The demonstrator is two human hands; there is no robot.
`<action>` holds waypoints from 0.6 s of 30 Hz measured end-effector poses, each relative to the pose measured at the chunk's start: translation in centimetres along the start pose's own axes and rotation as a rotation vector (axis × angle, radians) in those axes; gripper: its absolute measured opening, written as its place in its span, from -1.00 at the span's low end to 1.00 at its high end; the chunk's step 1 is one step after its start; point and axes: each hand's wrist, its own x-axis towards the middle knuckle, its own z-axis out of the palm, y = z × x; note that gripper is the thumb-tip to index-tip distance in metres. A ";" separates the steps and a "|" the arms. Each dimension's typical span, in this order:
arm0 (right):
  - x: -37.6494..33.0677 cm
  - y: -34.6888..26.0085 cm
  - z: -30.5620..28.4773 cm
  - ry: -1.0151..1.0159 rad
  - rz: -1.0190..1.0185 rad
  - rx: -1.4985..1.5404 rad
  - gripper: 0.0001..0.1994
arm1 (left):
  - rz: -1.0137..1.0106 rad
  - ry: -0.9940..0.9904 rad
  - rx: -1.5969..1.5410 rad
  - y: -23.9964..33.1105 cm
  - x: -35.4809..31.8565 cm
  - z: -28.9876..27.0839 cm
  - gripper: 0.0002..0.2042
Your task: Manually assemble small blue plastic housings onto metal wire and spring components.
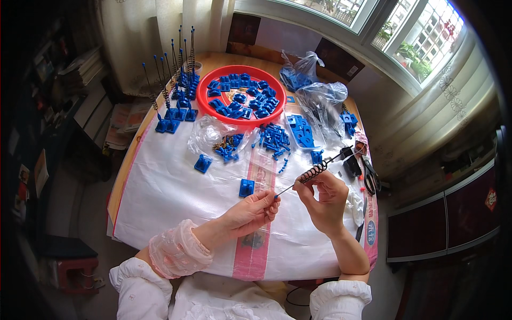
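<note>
A thin dark rod [286, 191] with a black coil spring [313, 172] around it slants across the front of the table between my hands. My left hand [255, 213] is closed in a pinch at the rod's lower end, where a small blue tip shows. My right hand [326, 200] grips the spring between thumb and fingers, higher up the rod. Just beyond my left hand a blue plastic base [247, 188] lies on the white sheet. Another blue base [203, 164] sits farther left, and a blue piece [317, 156] lies beyond my right hand.
A red round tray [201, 101] holds several blue parts. Finished-looking spring rods on blue bases [168, 126] stand at the far left. Small blue pins [274, 140] lie in a heap mid-table. Clear plastic bags [322, 95] are at the back, black-handled scissors [370, 176] at the right edge.
</note>
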 end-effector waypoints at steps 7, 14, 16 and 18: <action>-0.1 0.2 0.1 -0.016 0.012 -0.014 -0.88 | 0.002 -0.005 0.011 0.0 0.0 0.2 -0.82; -0.1 0.3 0.1 -0.025 -0.003 -0.023 -0.87 | -0.002 0.016 0.020 0.0 -0.1 0.3 -0.81; -0.1 0.3 0.2 -0.022 -0.007 -0.022 -0.87 | -0.002 0.011 0.012 0.0 -0.1 0.3 -0.80; -0.1 0.3 0.2 -0.019 -0.016 -0.032 -0.88 | 0.009 0.025 0.028 0.0 -0.1 0.2 -0.78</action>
